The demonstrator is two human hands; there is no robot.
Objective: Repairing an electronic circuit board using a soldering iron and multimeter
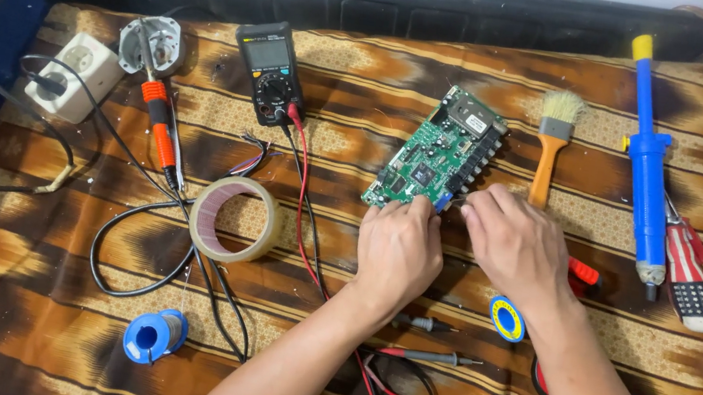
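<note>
Both your left hand [399, 248] and right hand [515, 243] pinch a small blue part [443, 202] at the circuit board's [437, 153] near edge. You seem mid-fitting; next needs steady fingers.

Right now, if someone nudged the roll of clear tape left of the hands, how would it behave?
The tape roll lies flat on the patterned cloth, so it would probably slide, not roll. It looks light and hollow. Black cables touching it might drag along.
</note>
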